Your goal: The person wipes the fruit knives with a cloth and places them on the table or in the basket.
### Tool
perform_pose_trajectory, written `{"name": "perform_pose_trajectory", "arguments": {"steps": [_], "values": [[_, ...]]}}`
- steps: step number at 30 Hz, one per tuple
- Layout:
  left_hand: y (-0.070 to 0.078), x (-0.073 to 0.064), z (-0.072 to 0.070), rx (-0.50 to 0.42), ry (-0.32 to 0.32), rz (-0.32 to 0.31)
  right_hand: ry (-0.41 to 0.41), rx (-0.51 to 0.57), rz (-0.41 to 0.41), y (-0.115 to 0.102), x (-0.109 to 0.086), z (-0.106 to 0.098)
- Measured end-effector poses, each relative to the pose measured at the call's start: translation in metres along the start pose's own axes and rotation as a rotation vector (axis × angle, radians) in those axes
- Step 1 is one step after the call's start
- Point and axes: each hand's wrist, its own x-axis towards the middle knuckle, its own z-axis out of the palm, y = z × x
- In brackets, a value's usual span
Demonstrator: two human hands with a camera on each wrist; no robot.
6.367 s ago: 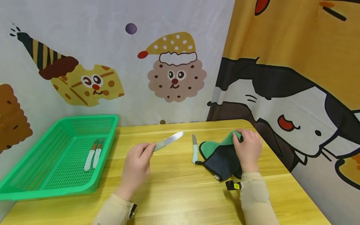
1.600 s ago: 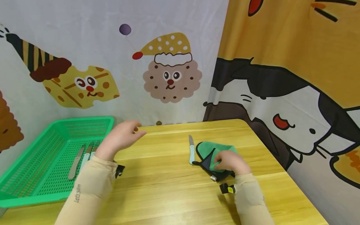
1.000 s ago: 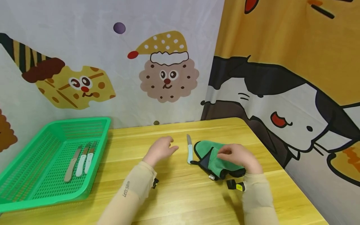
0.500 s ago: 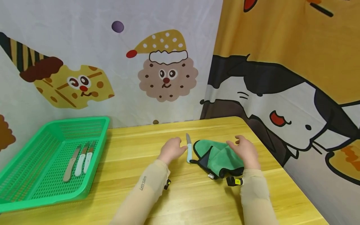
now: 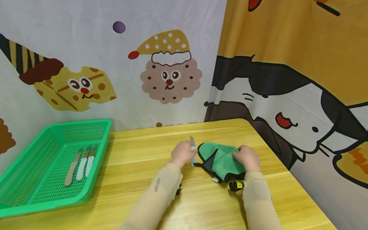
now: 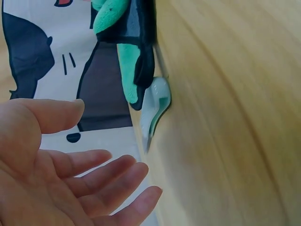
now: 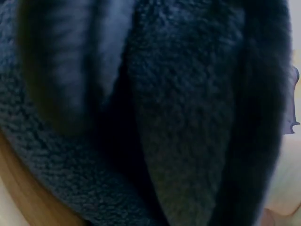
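Observation:
A knife [image 5: 192,142] with a pale blue handle lies on the table just left of the cloth. At this knife is my left hand [image 5: 181,154], its thumb over the handle in the head view. In the left wrist view the thumb and fingers [image 6: 110,181] are spread apart, not gripping the handle [image 6: 157,94]. My right hand [image 5: 249,158] pinches the right side of a crumpled green cloth item [image 5: 225,164] with black edging and a dark navy side. Its dark fabric [image 7: 188,122] fills the right wrist view, where my fingers are hard to make out.
On the left a green plastic basket [image 5: 83,198] contains three knives, one with a beige handle [image 5: 69,175] and two with white handles [image 5: 81,171]. The wooden table [image 5: 143,143] ends at a curtain [image 5: 126,118] printed with cartoon figures.
My left hand put a beige-handled knife into the basket, then came right to the pale blue one. My right hand let go of the cloth, lifted slightly, and has taken its right side.

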Motion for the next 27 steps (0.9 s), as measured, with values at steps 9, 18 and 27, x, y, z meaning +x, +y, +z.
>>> {"name": "perform_pose_trajectory", "arguments": {"steps": [9, 18, 27], "values": [[0.001, 0.006, 0.014, 0.016, 0.031, -0.043, 0.118, 0.069, -0.113, 0.000, -0.007, -0.012], [0.009, 0.008, 0.022, 0.089, 0.047, -0.076, 0.328, 0.108, -0.156, -0.010, -0.025, -0.036], [0.012, 0.014, 0.034, 0.209, 0.065, -0.115, 0.614, 0.247, -0.225, -0.022, -0.041, -0.044]]}}
